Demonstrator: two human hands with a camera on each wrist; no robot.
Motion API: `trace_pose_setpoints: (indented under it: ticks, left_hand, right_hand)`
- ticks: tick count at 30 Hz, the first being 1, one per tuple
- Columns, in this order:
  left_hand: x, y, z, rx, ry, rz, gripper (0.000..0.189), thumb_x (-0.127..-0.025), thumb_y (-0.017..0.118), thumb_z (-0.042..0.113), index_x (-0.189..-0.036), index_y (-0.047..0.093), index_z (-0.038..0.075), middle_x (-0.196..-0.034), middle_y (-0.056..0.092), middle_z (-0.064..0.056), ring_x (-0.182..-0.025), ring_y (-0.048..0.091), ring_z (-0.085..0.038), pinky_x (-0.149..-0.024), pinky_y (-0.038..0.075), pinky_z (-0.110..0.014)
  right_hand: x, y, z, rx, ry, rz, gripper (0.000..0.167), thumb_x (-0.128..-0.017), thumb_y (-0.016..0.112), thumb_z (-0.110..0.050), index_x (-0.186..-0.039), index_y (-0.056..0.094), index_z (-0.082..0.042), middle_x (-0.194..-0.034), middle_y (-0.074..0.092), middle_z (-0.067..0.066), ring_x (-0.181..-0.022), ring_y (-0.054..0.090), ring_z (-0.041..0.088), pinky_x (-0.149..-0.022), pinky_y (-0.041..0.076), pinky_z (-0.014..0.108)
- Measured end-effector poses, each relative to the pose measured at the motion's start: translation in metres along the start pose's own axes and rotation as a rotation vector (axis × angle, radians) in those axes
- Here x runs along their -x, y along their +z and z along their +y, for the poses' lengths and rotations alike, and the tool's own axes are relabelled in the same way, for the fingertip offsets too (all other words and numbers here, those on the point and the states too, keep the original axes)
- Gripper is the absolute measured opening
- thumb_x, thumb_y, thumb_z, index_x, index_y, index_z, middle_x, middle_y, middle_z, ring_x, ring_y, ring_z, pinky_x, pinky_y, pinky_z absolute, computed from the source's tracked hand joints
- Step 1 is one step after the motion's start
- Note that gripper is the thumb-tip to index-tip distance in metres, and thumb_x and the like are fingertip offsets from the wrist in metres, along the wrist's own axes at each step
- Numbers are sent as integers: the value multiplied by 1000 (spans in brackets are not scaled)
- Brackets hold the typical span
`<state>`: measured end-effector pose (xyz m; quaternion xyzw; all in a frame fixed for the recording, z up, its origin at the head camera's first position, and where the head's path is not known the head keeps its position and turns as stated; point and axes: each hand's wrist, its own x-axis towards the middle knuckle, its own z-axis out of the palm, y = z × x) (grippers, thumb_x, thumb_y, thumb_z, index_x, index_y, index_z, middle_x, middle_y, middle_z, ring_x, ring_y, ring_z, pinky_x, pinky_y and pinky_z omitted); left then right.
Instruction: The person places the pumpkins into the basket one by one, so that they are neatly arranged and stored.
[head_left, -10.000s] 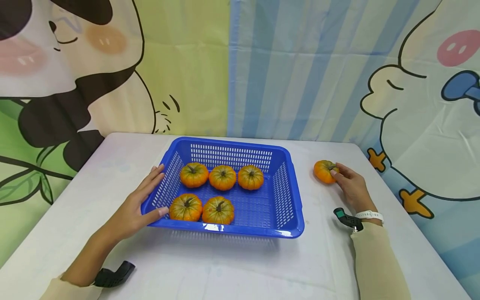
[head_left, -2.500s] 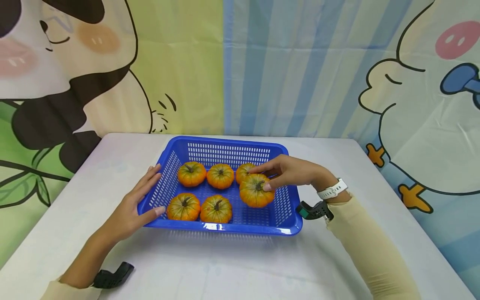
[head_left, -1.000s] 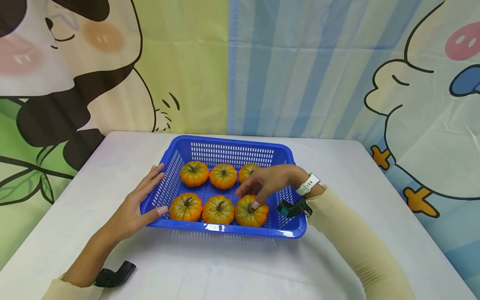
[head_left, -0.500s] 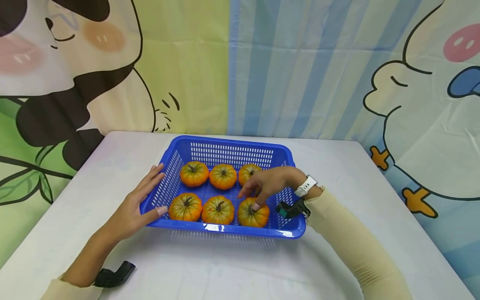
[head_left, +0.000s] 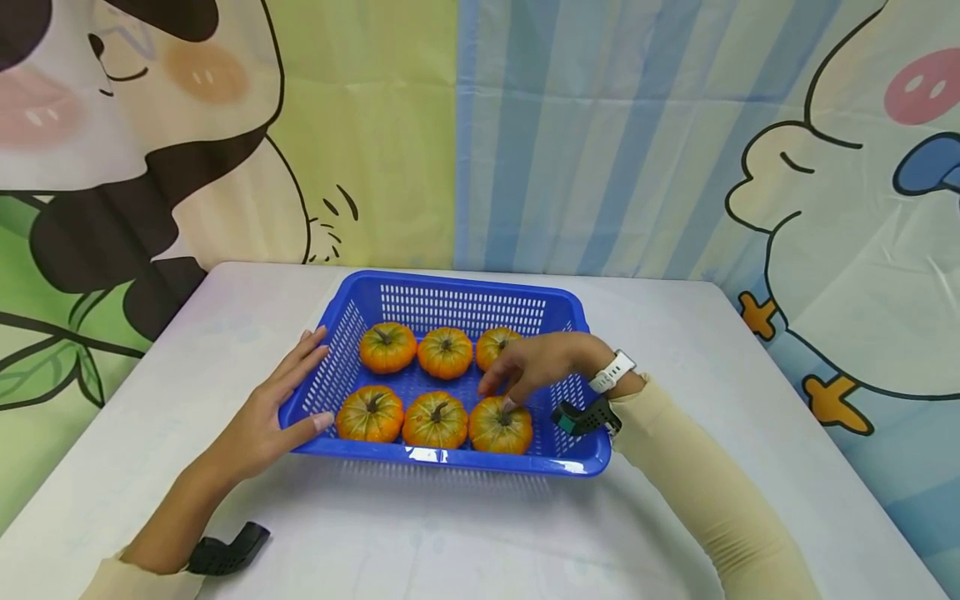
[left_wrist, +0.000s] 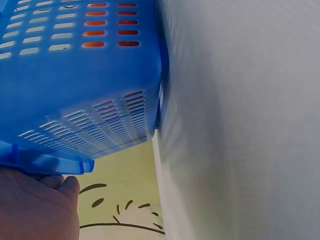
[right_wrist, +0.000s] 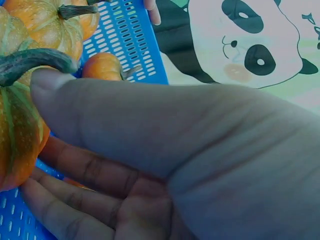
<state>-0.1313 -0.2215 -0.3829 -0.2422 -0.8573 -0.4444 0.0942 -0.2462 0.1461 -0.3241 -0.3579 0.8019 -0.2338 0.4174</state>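
Note:
A blue plastic basket (head_left: pixel 570 462) holds several small orange-and-green pumpkins in two rows. My right hand (head_left: pixel 542 363) reaches over its right side and grips the front-right pumpkin (head_left: pixel 500 429), which sits on the basket floor. Seen from the right wrist, the thumb (right_wrist: pixel 55 95) lies beside the dark stem (right_wrist: pixel 37 62) and the fingers (right_wrist: pixel 55 200) reach the pumpkin's side. My left hand (head_left: pixel 262 417) rests with extended fingers along the basket's left rim. In the left wrist view, part of that hand (left_wrist: pixel 40 205) shows under the rim (left_wrist: pixel 50 162).
Three pumpkins stand in the back row; the rightmost one (head_left: pixel 491 343) is partly hidden by my right hand. Two more, a left one (head_left: pixel 371 414) and a middle one (head_left: pixel 436 420), share the front row. A white-covered table (head_left: pixel 420 542) meets a cartoon-printed curtain (head_left: pixel 570 167) behind.
Ten seconds ago my right hand held this pumpkin on the table to the right; it carried it into the basket. In the last half second the pumpkin shifted slightly left. My left hand stayed put.

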Motion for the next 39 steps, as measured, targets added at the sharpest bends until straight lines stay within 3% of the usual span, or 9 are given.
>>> trace_pose_setpoints:
  ticks: [5, 10, 15, 17, 22, 25, 29, 32, 39]
  left_hand:
    - [0, 1, 0, -1, -14, -2, 80, -82, 70, 12, -152, 33, 9, -161, 18, 1, -148, 7, -18, -103, 18, -9]
    - [-1, 2, -1, -1, -17, -3, 80, -82, 70, 12, -152, 32, 8, -161, 17, 1, -148, 7, -18, -103, 19, -9]
    - [-3, 4, -2, 3, -19, -8, 80, -84, 69, 14, -153, 30, 9, -161, 17, 1, -148, 5, -18, -114, 21, -45]
    - [-4, 5, -3, 14, -15, -9, 80, -84, 68, 13, -153, 29, 9, -161, 17, 0, -148, 5, -18, -111, 16, -57]
    - [-5, 5, -6, 22, -5, -10, 81, -84, 68, 13, -154, 27, 8, -161, 17, 0, -148, 5, -19, -114, 12, -54]
    - [-6, 5, -8, 22, -7, -7, 80, -84, 67, 13, -154, 27, 8, -161, 17, -1, -148, 5, -19, -111, 13, -62]
    - [-7, 5, -10, 17, -5, -5, 80, -84, 67, 13, -154, 28, 8, -161, 17, -1, -148, 5, -21, -107, 16, -69]
    - [-6, 6, -11, 3, 6, 1, 77, -85, 65, 13, -154, 28, 9, -161, 18, -2, -148, 6, -21, -111, 16, -63]
    - [-7, -8, -3, 74, 42, 86, 53, -98, 42, 9, -150, 34, 3, -159, 20, -14, -147, 12, -24, -111, -4, -64]
  right_hand:
    - [2, -2, 0, -5, -67, -9, 48, -94, 64, -14, -139, 52, -3, -134, 58, 10, -124, 53, 26, -102, 44, 32]
    - [11, -6, -1, 18, -69, 46, 45, -96, 62, -20, -139, 54, -6, -133, 59, 10, -123, 54, 21, -103, 43, 35]
    - [30, -10, 5, 6, -88, 155, 42, -99, 57, -23, -138, 55, -7, -133, 59, 8, -123, 54, 19, -103, 43, 38]
    - [39, -11, 10, 3, -96, 210, 43, -100, 55, -25, -138, 55, -6, -132, 59, 8, -122, 54, 20, -102, 44, 40]
    - [61, -12, 27, -112, -108, 402, 41, -101, 53, -26, -136, 56, -3, -127, 62, 13, -114, 60, 22, -98, 47, 43]
    - [72, -13, 36, -197, -141, 549, 38, -103, 51, -22, -133, 57, 0, -123, 64, 16, -112, 63, 26, -95, 49, 40]
    - [86, -15, 50, -182, -125, 778, 37, -103, 50, -22, -128, 59, 2, -121, 65, 17, -112, 63, 29, -94, 50, 38]
    - [95, -12, 62, -136, -51, 919, 37, -102, 51, -24, -130, 59, 0, -126, 61, 17, -114, 61, 33, -97, 47, 44]
    - [108, -6, 79, -95, 102, 1016, 41, -102, 51, -27, -138, 54, -9, -137, 53, 20, -120, 54, 40, -99, 40, 60]
